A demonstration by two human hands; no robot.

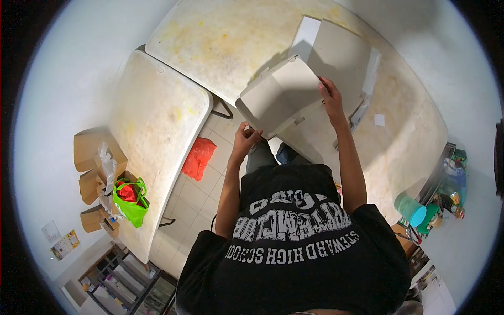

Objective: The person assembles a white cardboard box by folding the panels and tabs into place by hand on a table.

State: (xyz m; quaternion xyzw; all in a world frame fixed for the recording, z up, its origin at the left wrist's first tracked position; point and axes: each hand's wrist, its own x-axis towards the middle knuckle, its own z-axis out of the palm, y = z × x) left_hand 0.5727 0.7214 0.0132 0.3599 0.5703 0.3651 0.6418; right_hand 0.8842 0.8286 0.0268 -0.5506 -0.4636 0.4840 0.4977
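Note:
A folded cardboard box, pale grey inside with raised walls, is held tilted above the near edge of the far table. My left hand has its fingers closed at the box's lower left corner. My right hand grips the box's right edge, thumb and fingers on either side of the wall. Behind the box lies a larger cardboard piece of the same grey, with white side flaps, flat on the table. Small tabs stick out along the held box's edges. Its underside is hidden.
A second white table stands to the left, bearing a green bag and open brown boxes. A red plastic bag lies on the floor between. On the right are a small white square and a teal container.

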